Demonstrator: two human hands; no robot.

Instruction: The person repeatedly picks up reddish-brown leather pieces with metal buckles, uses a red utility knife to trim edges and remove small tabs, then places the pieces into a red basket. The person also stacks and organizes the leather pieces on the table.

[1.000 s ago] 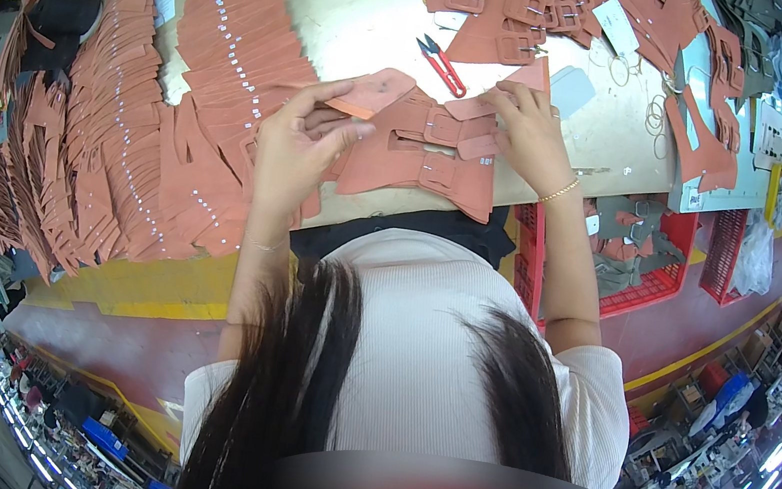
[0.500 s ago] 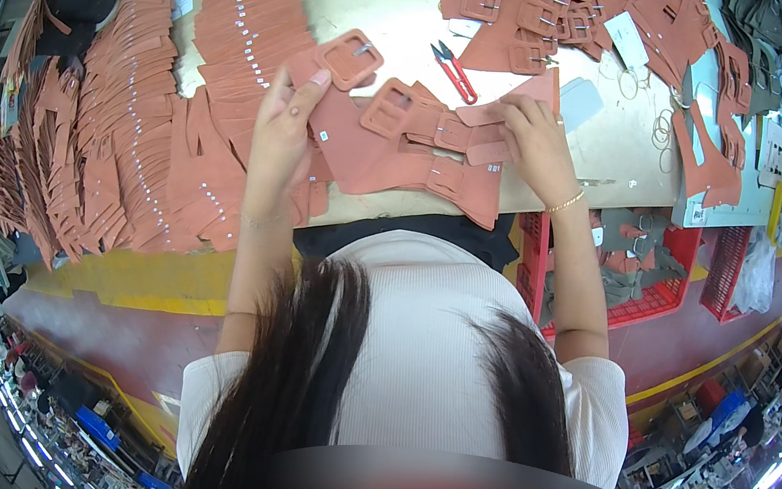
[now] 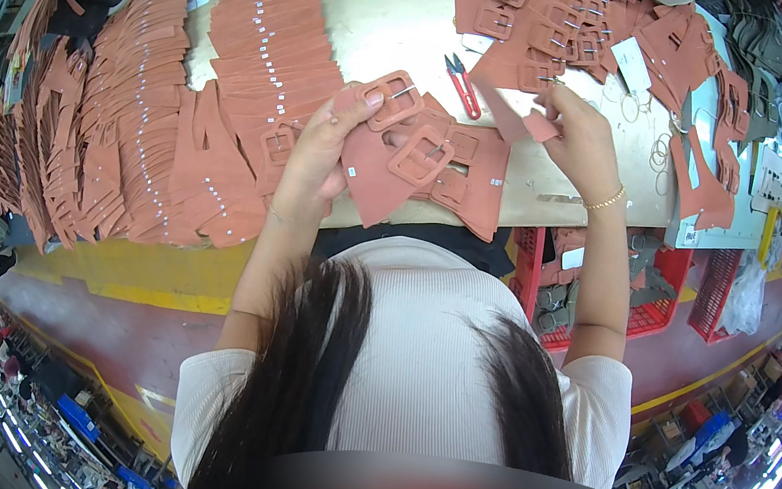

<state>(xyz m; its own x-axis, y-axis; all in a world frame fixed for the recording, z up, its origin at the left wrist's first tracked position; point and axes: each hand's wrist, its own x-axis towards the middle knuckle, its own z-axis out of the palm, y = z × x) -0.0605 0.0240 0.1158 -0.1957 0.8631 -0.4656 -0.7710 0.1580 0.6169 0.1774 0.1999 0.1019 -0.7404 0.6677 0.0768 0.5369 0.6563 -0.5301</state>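
- Buckle strap (image 3: pixel 386 107) in the head view: a terracotta leather piece with a square covered buckle and a small metal pin, now lifted in the left hand (image 3: pixel 326 139), thumb and fingertips pinched shut on its edge just below the buckle.
- Change: a second ago both hands lay flat over the small stack at the front edge of the workbench (image 3: pixel 395 12); half a second ago the left hand was already drawing one piece up and to the left. Now that piece is clear of the stack, tilted, buckle facing the camera.
- Right hand (image 3: pixel 578 141) has gone the other way, up toward the right-hand heap. Fingers closed on a small strap tab (image 3: pixel 538 125) of the same colour; whether anything else is in the grip I cannot tell.
- Meaning, as a judgement: one buckle piece has been separated and the mating tab picked, so the two parts are in hand but well apart, not yet brought together.
- Stack of buckle pieces (image 3: pixel 443 166) stays at the front edge between the two hands, top one with its square buckle up.
- Red-handled snips (image 3: pixel 464 83) lie untouched on the bare bench just behind the stack.
- Fanned rows of finished straps (image 3: pixel 259 43) cover the left part of the bench; loose buckle heap (image 3: pixel 545 25) sits at the back right.
- Red crate (image 3: pixel 650 304) under the right front edge.
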